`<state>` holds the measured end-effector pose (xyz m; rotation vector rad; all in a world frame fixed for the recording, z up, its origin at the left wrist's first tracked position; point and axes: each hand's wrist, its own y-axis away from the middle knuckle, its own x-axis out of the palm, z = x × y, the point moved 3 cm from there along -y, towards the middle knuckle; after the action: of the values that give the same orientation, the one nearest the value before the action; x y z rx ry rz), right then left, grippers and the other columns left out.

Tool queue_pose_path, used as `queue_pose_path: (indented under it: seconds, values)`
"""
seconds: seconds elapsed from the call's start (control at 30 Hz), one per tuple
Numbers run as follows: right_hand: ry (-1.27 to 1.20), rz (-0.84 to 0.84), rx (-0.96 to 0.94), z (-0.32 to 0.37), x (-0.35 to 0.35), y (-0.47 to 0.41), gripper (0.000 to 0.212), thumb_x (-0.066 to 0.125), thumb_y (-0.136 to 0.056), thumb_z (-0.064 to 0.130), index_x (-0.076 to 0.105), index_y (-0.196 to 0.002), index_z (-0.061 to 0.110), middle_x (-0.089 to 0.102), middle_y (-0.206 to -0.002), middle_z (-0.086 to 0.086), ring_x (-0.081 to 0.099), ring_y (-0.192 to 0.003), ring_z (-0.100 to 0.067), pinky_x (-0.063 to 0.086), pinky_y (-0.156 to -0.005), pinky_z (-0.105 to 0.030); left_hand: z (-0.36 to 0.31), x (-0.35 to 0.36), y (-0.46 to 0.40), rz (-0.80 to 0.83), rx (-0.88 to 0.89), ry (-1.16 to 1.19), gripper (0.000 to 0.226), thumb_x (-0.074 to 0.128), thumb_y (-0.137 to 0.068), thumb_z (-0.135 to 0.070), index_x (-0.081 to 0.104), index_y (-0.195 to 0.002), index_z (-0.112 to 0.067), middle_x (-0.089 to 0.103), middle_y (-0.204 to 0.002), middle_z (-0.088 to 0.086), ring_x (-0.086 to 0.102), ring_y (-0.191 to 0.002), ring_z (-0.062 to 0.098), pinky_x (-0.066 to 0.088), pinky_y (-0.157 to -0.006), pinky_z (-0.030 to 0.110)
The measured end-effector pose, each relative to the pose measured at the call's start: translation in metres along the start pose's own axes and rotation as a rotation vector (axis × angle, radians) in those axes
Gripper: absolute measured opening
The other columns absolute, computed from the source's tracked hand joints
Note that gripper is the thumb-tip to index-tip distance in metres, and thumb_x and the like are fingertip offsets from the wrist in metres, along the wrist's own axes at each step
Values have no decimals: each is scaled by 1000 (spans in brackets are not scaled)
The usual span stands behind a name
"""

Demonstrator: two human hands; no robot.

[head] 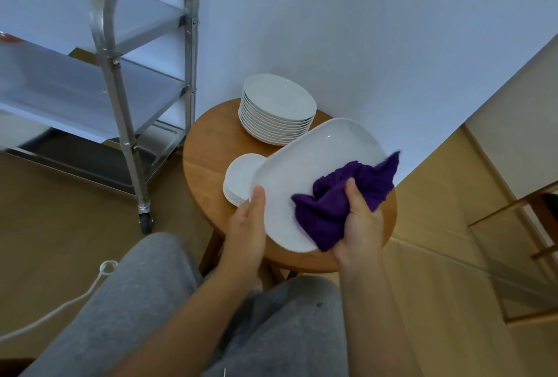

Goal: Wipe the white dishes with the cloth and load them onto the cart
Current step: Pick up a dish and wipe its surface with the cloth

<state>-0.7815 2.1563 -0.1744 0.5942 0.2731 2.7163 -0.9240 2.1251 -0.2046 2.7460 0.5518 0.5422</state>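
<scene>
A large white oblong platter (314, 162) is held tilted above the round wooden table (208, 150). My left hand (247, 225) grips its near left edge, thumb on the rim. My right hand (359, 219) clutches a bunched purple cloth (341, 195) that lies against the platter's near right part. A stack of several white bowls (277, 107) stands at the back of the table. A lower stack of small white plates (241, 177) sits to the left, partly hidden behind the platter. The metal cart (126, 98) stands to the left.
The cart has steel shelves and a caster wheel (145, 221) near the table. A white wall rises behind the table. A wooden chair or stool frame (531, 204) stands at the right. A white cord (90, 286) lies on the floor. My grey-trousered knees fill the foreground.
</scene>
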Motion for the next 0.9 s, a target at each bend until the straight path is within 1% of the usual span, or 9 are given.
queue_pose_path:
  seconds: [0.13,0.2,0.33,0.43,0.57,0.67,0.73,0.8,0.9]
  values:
    - [338,257,-7,18,-3,-5,40,71,-77,25,58,-114,24,71,-99,-1,68,-92,-23,56,-71,-36,-29,-13,-27,254,-72,-68,55,47,-69,-69,54,-113,-36,66,-103,-6,63,-99,20,52,-86,43]
    - [432,335,41,15,6,-3,39,74,-73,26,61,-109,22,72,-96,-3,68,-92,-25,57,-75,-39,-43,-10,-34,326,-67,-164,44,54,-81,-58,57,-115,-30,70,-100,-2,68,-91,20,56,-79,40]
    - [473,364,39,12,16,0,60,75,-57,40,60,-111,21,72,-95,-1,68,-90,-23,57,-74,-36,-54,-9,-40,300,-5,-169,19,52,-92,-43,62,-93,-28,74,-77,-7,71,-72,14,56,-57,27]
    - [436,410,73,1,15,9,54,73,-59,38,58,-108,23,72,-84,6,70,-81,-16,55,-64,-27,-66,-10,-43,188,22,26,14,54,-91,-42,59,-86,-30,73,-72,-7,69,-77,18,56,-66,34]
    - [156,266,101,-23,14,21,49,75,-60,30,58,-105,28,72,-83,8,70,-79,-14,55,-58,-26,-69,-8,-43,51,65,194,15,54,-91,-42,55,-79,-33,69,-62,-11,65,-78,18,52,-62,32]
    - [-73,56,94,-40,19,25,55,75,-57,31,57,-109,31,70,-96,4,67,-89,-20,58,-70,-36,-52,-2,-31,-58,100,298,22,51,-92,-43,56,-71,-41,65,-68,-13,64,-70,12,49,-53,25]
    - [-157,-48,113,-52,19,27,51,76,-59,33,57,-106,34,69,-100,3,66,-91,-22,57,-77,-42,-47,5,-21,-81,167,338,36,47,-95,-42,60,-64,-56,65,-62,-23,65,-61,2,47,-45,17]
    - [-131,-74,134,-55,12,27,40,76,-67,30,57,-101,35,69,-102,2,66,-92,-22,57,-79,-44,-34,6,-21,-36,157,326,33,45,-95,-44,60,-69,-58,61,-61,-35,64,-58,-5,47,-44,14]
    - [111,-45,107,-35,-11,13,32,74,-75,25,55,-100,35,66,-102,2,64,-93,-22,57,-76,-41,-23,-12,-27,56,39,206,14,50,-91,-47,58,-87,-36,70,-69,-21,69,-65,6,54,-54,23]
